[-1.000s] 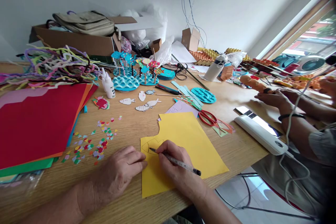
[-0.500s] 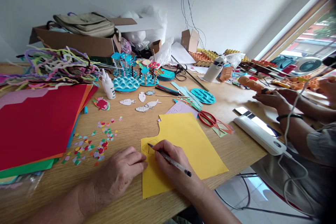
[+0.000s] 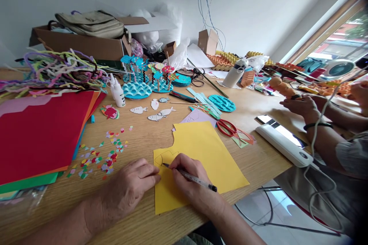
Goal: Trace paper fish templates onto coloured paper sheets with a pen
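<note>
Yellow paper (image 3: 212, 157) touches the loosely extended left hand (image 3: 130, 183); right hand (image 3: 191, 183) pinches a pen (image 3: 198, 180).

no readable text, bottle label (image 3: 122, 102) illegible

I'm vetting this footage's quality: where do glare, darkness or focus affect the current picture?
Head view: glare partly whitens the glossy slab; head view: the window is bright, the frame's right edge goes black; head view: the pen in the right hand and the yellow paper look reasonably sharp.

Wood tbl (image 3: 149, 134): ylw paper (image 3: 207, 153) nr edge, confetti (image 3: 113, 158), fish cutouts (image 3: 138, 110), pens (image 3: 184, 97).
</note>
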Motion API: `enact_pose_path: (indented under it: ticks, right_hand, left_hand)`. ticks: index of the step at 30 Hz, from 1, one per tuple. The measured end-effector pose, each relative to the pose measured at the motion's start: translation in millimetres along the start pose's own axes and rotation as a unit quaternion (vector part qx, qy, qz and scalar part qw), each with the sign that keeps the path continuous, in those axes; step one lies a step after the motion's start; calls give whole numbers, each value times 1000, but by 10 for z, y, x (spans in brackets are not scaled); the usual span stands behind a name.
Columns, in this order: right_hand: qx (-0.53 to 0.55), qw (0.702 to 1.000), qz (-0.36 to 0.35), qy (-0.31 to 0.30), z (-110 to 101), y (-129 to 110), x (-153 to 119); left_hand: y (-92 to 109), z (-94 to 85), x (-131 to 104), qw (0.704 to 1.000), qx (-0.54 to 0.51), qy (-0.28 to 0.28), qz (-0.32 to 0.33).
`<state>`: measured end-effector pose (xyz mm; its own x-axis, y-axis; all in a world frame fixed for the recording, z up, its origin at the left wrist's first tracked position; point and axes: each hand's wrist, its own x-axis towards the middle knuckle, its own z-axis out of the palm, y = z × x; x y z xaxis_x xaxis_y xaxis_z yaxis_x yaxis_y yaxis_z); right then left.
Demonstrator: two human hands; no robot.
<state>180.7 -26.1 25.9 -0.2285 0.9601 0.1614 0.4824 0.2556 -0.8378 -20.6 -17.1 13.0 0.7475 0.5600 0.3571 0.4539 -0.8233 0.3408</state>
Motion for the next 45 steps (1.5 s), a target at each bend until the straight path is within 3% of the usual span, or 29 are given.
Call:
enact_pose_path:
  ticks: [19,24,45]
  right_hand:
    - [53,998,17,-8,8,37,-21]
    - [48,998,22,-41,-14,-1,-24]
    - [-6,998,28,-49,-6,-27,13]
  left_hand:
    - [-2,-1,-2,1000,-3,-6,0]
    - [9,13,-24,1000,23,2,-3]
    - [7,31,-26,998,60,0,-14]
